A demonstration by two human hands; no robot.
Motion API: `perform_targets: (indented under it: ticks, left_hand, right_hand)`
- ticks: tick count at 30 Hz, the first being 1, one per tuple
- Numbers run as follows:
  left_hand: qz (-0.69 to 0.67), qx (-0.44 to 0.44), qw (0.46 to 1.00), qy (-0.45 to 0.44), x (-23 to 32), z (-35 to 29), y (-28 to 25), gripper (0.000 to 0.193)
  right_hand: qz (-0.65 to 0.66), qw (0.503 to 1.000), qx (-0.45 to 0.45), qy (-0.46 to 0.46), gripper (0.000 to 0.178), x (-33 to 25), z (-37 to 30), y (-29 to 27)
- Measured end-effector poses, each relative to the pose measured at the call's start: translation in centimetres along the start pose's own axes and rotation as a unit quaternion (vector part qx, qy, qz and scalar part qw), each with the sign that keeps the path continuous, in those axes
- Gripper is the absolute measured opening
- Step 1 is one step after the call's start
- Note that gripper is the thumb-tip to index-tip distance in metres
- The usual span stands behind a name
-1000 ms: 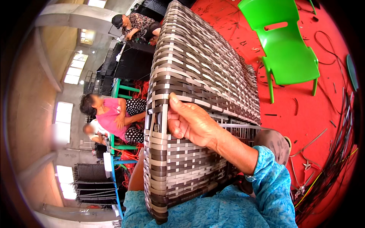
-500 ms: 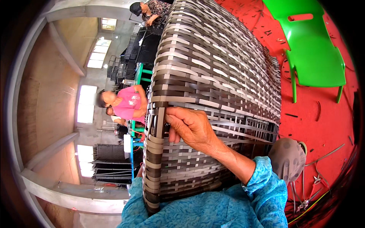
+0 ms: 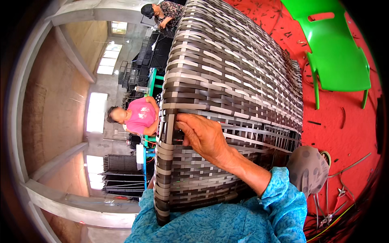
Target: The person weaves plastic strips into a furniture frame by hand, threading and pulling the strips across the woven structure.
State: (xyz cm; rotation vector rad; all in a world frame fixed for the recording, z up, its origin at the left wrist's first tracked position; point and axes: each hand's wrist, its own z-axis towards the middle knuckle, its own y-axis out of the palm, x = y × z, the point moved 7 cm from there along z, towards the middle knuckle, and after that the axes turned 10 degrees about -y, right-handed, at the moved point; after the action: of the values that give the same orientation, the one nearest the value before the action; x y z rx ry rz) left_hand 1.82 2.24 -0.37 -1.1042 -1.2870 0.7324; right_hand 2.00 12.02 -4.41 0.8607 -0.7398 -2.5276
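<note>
Woven panel [image 3: 235, 73]: probably light, springy, slick; hold by wrapped edge [image 3: 164, 170]
Right hand [image 3: 204, 135]: curled beside that edge — grip unclear
Left hand: hidden — cannot tell

Close, downward, head-level fisheye view

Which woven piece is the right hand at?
The large brown and grey woven piece in the foreground; the right hand is at its edge. The black woven piece, lower left, is far off.

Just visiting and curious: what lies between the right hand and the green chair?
From right hand to green chair, the head view shows the woven piece, then a strip of red floor.
</note>
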Motion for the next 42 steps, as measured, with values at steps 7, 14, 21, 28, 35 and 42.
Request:
perform_targets:
  ticks: [7, 14, 21, 28, 35, 42]
  left_hand:
    - [-0.007, -0.005, 1.0, 0.003, -0.1, 0.0, -0.2, 0.05]
    - [-0.01, 0.013, 1.0, -0.01, -0.4, -2.6, -1.4, 0.049]
    - [-0.042, -0.027, 0.999, -0.013, -1.5, -2.3, 0.7, 0.048]
    - [-0.05, -0.04, 0.998, -0.022, -1.9, -2.2, 0.6, 0.048]
    - [-0.063, -0.069, 0.995, -0.041, -1.9, -1.8, 0.2, 0.047]
    - [-0.105, -0.16, 0.979, -0.071, -2.5, -0.7, -1.3, 0.046]
  right_hand:
    - [-0.028, 0.999, 0.019, -0.007, 0.016, -0.8, 0.1, 0.2]
    - [-0.001, 0.999, 0.029, 0.042, 0.026, -2.4, 0.9, 1.2]
    - [0.084, 0.98, 0.071, 0.167, 0.025, -0.8, 0.2, -0.5]
    - [0.13, 0.967, 0.068, 0.207, 0.02, -0.4, 0.3, -0.4]
    - [0.104, 0.977, 0.062, 0.176, 0.019, -0.7, 0.3, -0.4]
    - [0.093, 0.982, 0.078, 0.145, 0.027, -0.4, -0.1, -0.4]
